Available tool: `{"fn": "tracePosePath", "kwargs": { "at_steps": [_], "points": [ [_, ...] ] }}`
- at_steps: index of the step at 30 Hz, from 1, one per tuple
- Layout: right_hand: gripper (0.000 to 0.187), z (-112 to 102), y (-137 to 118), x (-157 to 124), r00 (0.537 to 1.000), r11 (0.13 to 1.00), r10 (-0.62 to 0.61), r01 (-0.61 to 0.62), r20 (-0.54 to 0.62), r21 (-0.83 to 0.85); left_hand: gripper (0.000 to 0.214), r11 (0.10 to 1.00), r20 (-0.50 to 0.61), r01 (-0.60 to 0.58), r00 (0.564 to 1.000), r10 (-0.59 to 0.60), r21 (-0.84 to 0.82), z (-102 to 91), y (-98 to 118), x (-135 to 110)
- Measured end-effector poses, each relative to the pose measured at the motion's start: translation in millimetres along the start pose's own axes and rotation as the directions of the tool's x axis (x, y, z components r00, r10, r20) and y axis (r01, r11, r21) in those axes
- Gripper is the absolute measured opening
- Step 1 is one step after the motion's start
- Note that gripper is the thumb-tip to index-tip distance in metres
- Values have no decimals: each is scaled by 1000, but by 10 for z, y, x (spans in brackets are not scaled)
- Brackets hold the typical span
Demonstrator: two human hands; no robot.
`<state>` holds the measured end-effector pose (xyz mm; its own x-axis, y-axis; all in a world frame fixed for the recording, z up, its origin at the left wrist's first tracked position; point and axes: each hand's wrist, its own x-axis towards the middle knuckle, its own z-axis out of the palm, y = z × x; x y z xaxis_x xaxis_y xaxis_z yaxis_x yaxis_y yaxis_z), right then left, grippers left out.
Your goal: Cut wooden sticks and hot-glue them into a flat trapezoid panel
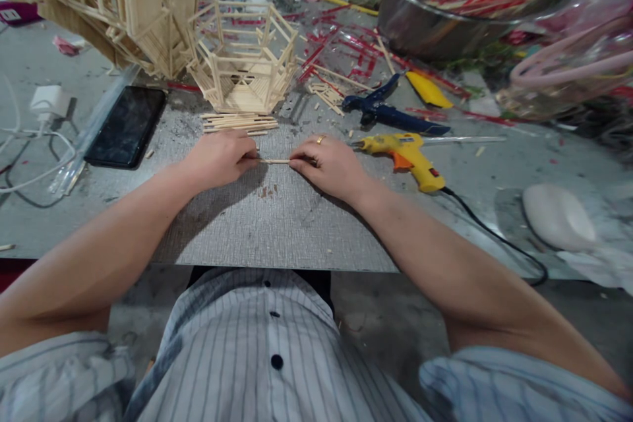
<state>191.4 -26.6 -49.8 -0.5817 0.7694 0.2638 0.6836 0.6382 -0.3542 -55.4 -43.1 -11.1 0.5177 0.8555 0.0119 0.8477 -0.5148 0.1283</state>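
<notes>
My left hand (220, 158) and my right hand (329, 165) rest on the grey mat (277, 224), each pinching one end of a thin wooden stick (274, 161) that lies flat between them. A ring shows on my right hand. Just beyond the hands lies a small pile of cut wooden sticks (240, 122). Behind that pile stands a hexagonal stick frame (242, 59), open at the top. A yellow glue gun (408, 155) lies on the table right of my right hand, its nozzle pointing left toward it.
A larger stick structure (123, 0) is at the back left. A black phone (127, 125) and white charger (48, 103) lie left. Blue-and-yellow pliers (390, 109), a steel bowl (469, 0) of red-wrapped sticks and a white oval object (558, 216) are to the right.
</notes>
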Motion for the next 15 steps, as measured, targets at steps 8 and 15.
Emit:
{"fn": "tracePosePath", "kwargs": {
  "at_steps": [8, 15],
  "points": [
    [23, -43, 24, -31, 996, 1000, -19, 20, -83, 13, 31, 998, -47, 67, 997, -66, 11, -135, -21, -31],
    [30, -300, 115, -129, 944, 998, 66, -56, -324, 40, 27, 984, -154, 179, 972, -175, 12, -266, -155, -45]
  ]
}}
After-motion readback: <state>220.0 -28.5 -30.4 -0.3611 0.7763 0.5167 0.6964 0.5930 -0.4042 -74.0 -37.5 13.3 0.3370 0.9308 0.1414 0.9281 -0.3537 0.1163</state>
